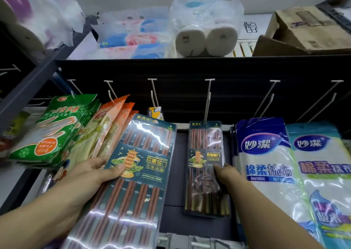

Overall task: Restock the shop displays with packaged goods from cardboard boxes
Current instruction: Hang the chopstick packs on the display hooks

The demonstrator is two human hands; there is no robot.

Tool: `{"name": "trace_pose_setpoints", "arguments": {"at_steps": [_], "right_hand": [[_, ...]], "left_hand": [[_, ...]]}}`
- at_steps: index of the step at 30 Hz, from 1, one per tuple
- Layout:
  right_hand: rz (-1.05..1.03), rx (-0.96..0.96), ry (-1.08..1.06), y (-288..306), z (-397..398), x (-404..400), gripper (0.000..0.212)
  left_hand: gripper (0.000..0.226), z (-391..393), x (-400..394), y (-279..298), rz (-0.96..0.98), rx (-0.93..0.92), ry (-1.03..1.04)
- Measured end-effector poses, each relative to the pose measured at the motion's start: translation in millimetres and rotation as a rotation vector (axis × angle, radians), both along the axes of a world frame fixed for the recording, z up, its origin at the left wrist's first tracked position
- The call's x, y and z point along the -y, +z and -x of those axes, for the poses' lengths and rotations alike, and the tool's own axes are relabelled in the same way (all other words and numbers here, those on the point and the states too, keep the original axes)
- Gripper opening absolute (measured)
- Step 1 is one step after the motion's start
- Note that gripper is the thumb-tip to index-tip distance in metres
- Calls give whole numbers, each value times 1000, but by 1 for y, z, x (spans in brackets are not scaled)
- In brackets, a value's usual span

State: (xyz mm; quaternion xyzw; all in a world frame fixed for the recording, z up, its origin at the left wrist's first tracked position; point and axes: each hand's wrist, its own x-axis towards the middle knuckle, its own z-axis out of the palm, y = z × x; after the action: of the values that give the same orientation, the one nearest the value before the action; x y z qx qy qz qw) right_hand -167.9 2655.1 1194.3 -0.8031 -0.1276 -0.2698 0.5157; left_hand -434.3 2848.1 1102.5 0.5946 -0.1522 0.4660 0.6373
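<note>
Above the hooks [209, 96], shelf [190, 57] holds tissue rolls [206, 39].

Both forearms were bare up to the frame's edge, with no sleeve showing; the left hand [95, 170] and right hand [226, 172] wore nothing.

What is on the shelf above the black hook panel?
Toilet paper rolls in clear wrap, flat plastic packs to their left, and a cardboard box at the right. The box's contents are hidden.
</note>
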Motion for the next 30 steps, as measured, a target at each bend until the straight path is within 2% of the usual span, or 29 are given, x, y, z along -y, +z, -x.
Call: {"name": "trace_pose_setpoints", "arguments": {"at_steps": [5,7,9,11,13,14,16,19,23,25,27,30], "right_hand": [[98,-50,-85,-3,-3,-5,40],[70,-32,-127,-8,9,-6,48],[60,57,-171,-16,31,-4,58],[49,208,-116,-29,62,2,61],[-36,318,133,-49,96,8,49],[-94,284,319,-60,112,9,44],[-172,123,662,-82,140,16,53],[-91,-5,973,-106,160,22,52],[-184,9,956,-117,165,26,42],[-206,109,825,-117,163,27,54],[-213,182,741,-116,170,34,60],[-310,231,735,-101,169,51,31]], "left_hand": [[12,-5,1,1,1,-33,0],[9,-7,5,2,7,-40,-11],[14,-8,9,2,26,-34,-10],[17,-12,12,3,54,-25,-7],[13,-15,17,3,70,-33,-27],[8,-18,19,3,68,-43,-45],[6,-23,23,3,50,-56,-88],[18,-31,33,2,22,-63,-103],[18,-36,54,3,9,-51,-162],[13,-39,62,6,-20,-43,-152],[19,-40,65,10,-77,-49,-107],[27,-35,58,16,-138,-65,11]]}}
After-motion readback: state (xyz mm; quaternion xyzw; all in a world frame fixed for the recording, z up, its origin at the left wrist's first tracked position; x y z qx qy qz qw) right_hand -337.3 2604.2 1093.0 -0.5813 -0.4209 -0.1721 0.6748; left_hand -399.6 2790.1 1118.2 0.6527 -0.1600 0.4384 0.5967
